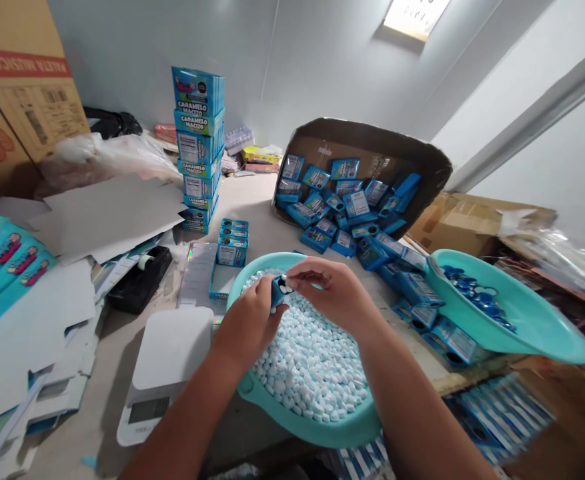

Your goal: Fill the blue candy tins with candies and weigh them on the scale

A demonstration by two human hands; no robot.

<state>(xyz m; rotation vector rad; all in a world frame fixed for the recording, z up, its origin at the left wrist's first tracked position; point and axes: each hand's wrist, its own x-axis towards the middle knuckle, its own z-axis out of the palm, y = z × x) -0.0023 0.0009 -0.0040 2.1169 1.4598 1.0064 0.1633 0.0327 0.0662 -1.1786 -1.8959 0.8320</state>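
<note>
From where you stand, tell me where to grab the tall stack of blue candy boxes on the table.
Grip the stack of blue boxes low, both hands on opposite flat side faces, probably coming from the front. It stands upright but slightly staggered, so a high grip risks toppling it. The smaller pile of boxes sits just in front.

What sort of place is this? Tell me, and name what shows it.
Probably a small candy-packing workroom. A teal basin holds loose white and blue candies, printed blue boxes stand stacked, and more spill from a cardboard box. A scale stands beside the basin.
</note>
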